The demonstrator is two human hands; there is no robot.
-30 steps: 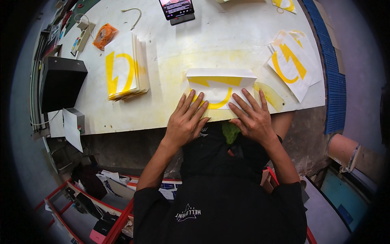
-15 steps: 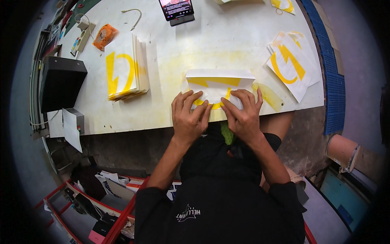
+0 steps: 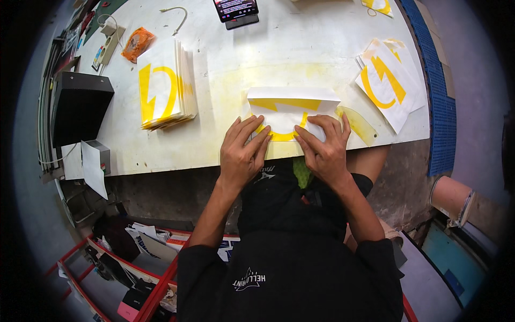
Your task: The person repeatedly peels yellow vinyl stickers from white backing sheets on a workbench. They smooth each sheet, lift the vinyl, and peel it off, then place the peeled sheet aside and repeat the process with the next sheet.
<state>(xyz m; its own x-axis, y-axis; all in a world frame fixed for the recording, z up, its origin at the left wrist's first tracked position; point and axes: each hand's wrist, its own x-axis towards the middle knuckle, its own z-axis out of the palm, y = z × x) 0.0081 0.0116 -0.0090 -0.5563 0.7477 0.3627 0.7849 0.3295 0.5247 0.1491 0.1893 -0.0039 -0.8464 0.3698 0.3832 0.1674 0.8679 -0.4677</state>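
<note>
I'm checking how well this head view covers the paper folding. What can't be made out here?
- Near edge of the folded white sheet: covered by the left hand and right hand.
- Phone: cut off by the top edge.
- Sheet count in the left stack: edges too fine.
- Table front: hidden by the person's body.

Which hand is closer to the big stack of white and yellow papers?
The left hand. The paper stack lies up and to its left, with bare table between. The right hand is farther off, on the other side of the folded sheet both hands press.
</note>
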